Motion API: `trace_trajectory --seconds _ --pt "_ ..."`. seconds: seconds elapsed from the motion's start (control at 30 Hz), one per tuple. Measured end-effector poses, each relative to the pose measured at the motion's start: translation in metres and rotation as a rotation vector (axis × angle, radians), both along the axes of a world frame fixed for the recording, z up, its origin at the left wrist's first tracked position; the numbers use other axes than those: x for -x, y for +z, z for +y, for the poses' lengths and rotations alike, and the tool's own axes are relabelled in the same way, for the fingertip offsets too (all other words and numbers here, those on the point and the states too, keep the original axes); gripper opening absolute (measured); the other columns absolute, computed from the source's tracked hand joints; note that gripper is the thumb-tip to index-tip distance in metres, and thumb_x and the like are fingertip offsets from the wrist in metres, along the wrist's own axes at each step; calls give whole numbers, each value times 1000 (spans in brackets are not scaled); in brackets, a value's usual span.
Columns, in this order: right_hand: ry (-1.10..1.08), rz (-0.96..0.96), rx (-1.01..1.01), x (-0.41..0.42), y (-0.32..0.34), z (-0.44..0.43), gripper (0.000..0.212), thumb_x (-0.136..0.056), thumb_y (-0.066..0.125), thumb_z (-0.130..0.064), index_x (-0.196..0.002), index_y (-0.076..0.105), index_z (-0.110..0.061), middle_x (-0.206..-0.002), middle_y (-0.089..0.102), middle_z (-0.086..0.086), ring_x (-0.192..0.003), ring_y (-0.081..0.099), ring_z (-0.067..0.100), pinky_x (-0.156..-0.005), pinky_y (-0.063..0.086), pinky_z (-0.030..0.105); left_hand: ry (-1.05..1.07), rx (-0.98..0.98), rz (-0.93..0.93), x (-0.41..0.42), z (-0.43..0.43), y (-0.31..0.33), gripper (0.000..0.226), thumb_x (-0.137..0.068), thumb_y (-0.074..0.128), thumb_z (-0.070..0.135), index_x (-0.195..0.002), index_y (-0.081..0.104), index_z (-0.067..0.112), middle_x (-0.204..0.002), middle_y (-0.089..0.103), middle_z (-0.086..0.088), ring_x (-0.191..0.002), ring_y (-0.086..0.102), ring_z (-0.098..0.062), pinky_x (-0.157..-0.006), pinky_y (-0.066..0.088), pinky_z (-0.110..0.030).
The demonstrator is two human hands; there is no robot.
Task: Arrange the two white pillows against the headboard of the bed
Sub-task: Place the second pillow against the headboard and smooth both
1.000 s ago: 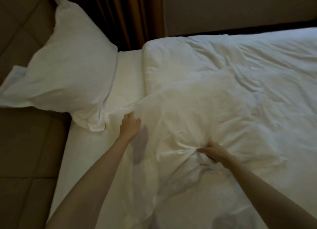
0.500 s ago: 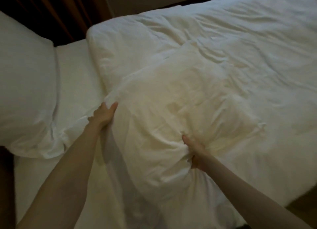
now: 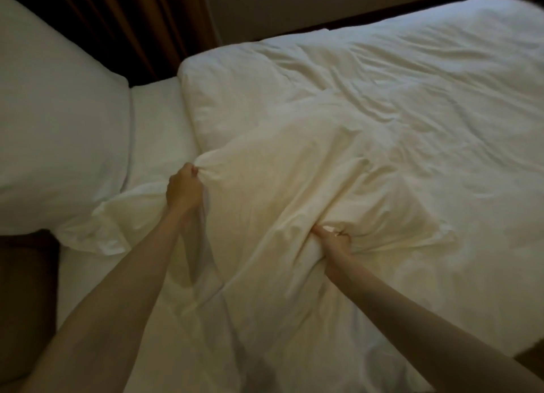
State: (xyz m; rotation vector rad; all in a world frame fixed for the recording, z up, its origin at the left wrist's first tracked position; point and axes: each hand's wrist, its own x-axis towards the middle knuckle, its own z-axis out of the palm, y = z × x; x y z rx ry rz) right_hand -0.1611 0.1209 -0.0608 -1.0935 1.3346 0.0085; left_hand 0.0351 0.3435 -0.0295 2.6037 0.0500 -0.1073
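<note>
One white pillow (image 3: 56, 128) leans at the far left, against the padded brown headboard (image 3: 26, 278). A second white pillow (image 3: 294, 186) lies on the bed in front of me, partly over the duvet. My left hand (image 3: 184, 188) is clenched on that pillow's upper left corner. My right hand (image 3: 334, 239) is bunched into the fabric along its lower edge. Both arms reach in from the bottom of the frame.
A rumpled white duvet (image 3: 412, 113) covers the right side of the bed. A strip of bare sheet (image 3: 159, 133) shows between the leaning pillow and the duvet. Brown curtains (image 3: 129, 25) hang behind the bed, beside a pale wall (image 3: 294, 4).
Both hands went from resting flat on the second pillow to fists gripping its fabric. The view shifted right, then a little back to the left.
</note>
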Motion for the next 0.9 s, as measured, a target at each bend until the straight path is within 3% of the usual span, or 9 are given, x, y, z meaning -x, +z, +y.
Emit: trace_trajectory --seconds 0.17,0.23,0.3,0.37,0.5,0.67,0.8,0.9 --pt "40 17 38 -8 30 5 96 -70 78 -33 -144 25 1 -143 44 18 -126 47 36 -93 39 37 -36 137 -145 23 -14 75 25 -96 38 18 -78 52 8 -95 64 -29 -88 58 -41 -71 43 -44" --pt "31 -15 -6 -12 42 9 100 -71 76 -39 -146 22 -2 -144 42 17 -125 47 37 -99 41 41 -44 226 -212 34 -15 106 31 -95 38 18 -64 40 13 -79 61 -24 -78 56 -37 -63 38 -41" --pt "33 -57 -60 -14 56 19 101 -72 74 -46 -147 20 -6 -144 42 16 -125 47 39 -103 42 48 -24 320 -267 46 -12 138 38 -94 37 19 -56 31 19 -62 48 -7 -65 46 -26 -59 30 -35" --pt "43 -116 -88 -18 70 34 98 -74 71 -48 -148 21 -8 -144 43 16 -125 48 39 -102 43 49 15 395 -324 58 -1 172 41 -94 37 19 -54 28 23 -55 37 4 -57 36 -16 -58 27 -31" --pt "108 -191 -149 -31 96 73 95 -76 70 -46 -148 19 -13 -145 42 16 -126 46 39 -102 42 46 55 463 -449 85 36 224 42 -95 40 19 -55 30 24 -54 34 8 -53 31 -6 -58 25 -31" --pt "243 -279 -214 -43 127 144 96 -79 70 -41 -151 11 -18 -149 37 14 -131 42 39 -107 37 51 137 468 -600 134 108 269 44 -95 44 21 -55 27 25 -54 29 8 -50 27 -1 -55 22 -31" --pt "368 -327 -233 -43 141 206 73 -90 60 -26 -148 17 -15 -151 32 14 -133 39 38 -110 35 51 267 515 -671 178 168 282 43 -93 51 27 -56 30 22 -55 26 6 -51 25 -2 -52 24 -23" --pt "441 -385 -258 -36 147 252 62 -94 52 -13 -148 21 -16 -153 32 12 -133 39 35 -110 35 49 376 547 -716 212 210 280 41 -91 55 29 -56 37 18 -53 30 9 -53 26 -4 -53 25 -25"
